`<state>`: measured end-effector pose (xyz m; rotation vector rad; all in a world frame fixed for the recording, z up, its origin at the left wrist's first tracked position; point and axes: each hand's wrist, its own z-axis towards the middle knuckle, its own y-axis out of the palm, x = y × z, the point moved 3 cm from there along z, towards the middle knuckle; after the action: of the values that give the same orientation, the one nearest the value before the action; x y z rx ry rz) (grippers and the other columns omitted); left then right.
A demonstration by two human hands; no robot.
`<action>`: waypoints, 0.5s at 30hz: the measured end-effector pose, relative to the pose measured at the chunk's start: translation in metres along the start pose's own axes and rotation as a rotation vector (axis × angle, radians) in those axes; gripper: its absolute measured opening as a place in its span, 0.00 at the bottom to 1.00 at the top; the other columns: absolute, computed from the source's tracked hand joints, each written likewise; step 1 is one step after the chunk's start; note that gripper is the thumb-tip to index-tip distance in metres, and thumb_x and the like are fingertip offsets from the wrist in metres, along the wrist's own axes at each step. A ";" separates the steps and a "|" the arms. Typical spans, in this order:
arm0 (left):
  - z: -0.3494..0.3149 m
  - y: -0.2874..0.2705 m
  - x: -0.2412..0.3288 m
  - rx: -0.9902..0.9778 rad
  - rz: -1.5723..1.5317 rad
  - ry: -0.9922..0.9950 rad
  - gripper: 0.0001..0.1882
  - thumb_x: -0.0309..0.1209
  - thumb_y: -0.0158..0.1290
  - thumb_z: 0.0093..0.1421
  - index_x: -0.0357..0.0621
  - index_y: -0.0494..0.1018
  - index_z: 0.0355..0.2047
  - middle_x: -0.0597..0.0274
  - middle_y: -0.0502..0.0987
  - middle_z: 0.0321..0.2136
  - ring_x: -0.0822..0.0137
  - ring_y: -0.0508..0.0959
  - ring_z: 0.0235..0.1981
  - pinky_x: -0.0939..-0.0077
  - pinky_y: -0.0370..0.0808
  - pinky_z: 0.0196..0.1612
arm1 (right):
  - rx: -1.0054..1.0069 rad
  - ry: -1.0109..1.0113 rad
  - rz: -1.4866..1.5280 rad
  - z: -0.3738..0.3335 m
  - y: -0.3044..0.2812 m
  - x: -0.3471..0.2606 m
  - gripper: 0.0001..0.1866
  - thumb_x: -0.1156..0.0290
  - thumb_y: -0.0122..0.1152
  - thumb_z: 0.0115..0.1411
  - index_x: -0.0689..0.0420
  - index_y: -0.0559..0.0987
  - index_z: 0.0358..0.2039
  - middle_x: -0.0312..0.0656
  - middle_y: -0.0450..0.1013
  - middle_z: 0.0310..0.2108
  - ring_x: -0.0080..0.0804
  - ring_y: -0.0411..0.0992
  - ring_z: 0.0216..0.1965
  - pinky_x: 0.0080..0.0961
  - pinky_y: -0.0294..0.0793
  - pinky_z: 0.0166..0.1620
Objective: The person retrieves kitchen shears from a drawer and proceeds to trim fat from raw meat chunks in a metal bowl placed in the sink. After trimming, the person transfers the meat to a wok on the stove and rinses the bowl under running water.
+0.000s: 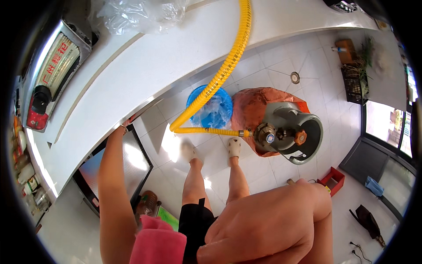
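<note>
My left arm reaches down past the white counter [132,66], and a band circles its wrist. Only a sliver of my left hand [132,119] shows under the counter's edge; its fingers are hidden. Just below is a dark-framed panel [132,154] with a shiny textured face. Very close up, my right hand [263,220] is curled closed with its back showing; anything inside it is out of sight. Between my arms lies a pink cloth [158,242], and I cannot tell whether the right hand touches it.
A yellow corrugated hose [224,68] runs from the counter to a grey gas cylinder [281,116] beside an orange-red bag [250,105]. There is a blue bin [226,97] with a plastic liner. A red box [332,180] and a folded umbrella [368,222] lie at the right.
</note>
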<state>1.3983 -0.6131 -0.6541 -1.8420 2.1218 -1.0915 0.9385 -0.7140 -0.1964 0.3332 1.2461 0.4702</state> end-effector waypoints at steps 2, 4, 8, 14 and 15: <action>-0.070 0.010 -0.001 -0.075 -0.207 0.083 0.06 0.33 0.51 0.52 0.46 0.71 0.27 0.65 0.70 0.17 0.74 0.66 0.13 0.80 0.61 0.14 | -0.168 0.196 -0.054 0.002 0.000 -0.017 0.25 0.65 0.47 0.49 0.72 0.66 0.43 0.54 0.66 0.29 0.52 0.68 0.30 0.33 0.68 0.35; -0.144 0.022 0.000 -0.178 -0.349 0.116 0.04 0.29 0.53 0.50 0.44 0.71 0.27 0.70 0.68 0.16 0.79 0.61 0.11 0.84 0.56 0.12 | 0.188 0.072 0.097 0.002 0.015 -0.039 0.20 0.66 0.49 0.51 0.70 0.68 0.39 0.54 0.68 0.29 0.49 0.69 0.28 0.32 0.69 0.33; -0.256 0.038 -0.036 -0.414 -0.464 0.006 0.09 0.27 0.55 0.49 0.39 0.74 0.32 0.69 0.71 0.19 0.80 0.64 0.15 0.85 0.60 0.17 | 0.401 -0.053 0.231 -0.002 0.043 -0.069 0.16 0.67 0.51 0.54 0.68 0.70 0.36 0.54 0.70 0.30 0.46 0.70 0.29 0.31 0.69 0.34; -0.422 -0.004 -0.078 -0.253 -0.744 0.102 0.13 0.22 0.56 0.43 0.37 0.73 0.33 0.67 0.74 0.26 0.74 0.73 0.27 0.84 0.69 0.30 | 0.037 -0.076 0.235 0.001 0.044 -0.088 0.19 0.67 0.51 0.55 0.69 0.69 0.42 0.52 0.70 0.36 0.43 0.69 0.36 0.29 0.68 0.41; -0.446 -0.014 -0.072 -0.197 -0.814 0.134 0.14 0.21 0.56 0.42 0.37 0.74 0.33 0.67 0.75 0.27 0.74 0.73 0.28 0.84 0.69 0.31 | 0.027 -0.070 0.241 0.000 0.046 -0.092 0.20 0.67 0.51 0.55 0.70 0.69 0.43 0.52 0.70 0.37 0.43 0.69 0.37 0.29 0.67 0.42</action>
<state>1.1911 -0.3564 -0.3455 -2.9254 1.5711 -1.1721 0.9091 -0.7214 -0.0978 0.5221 1.1497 0.6428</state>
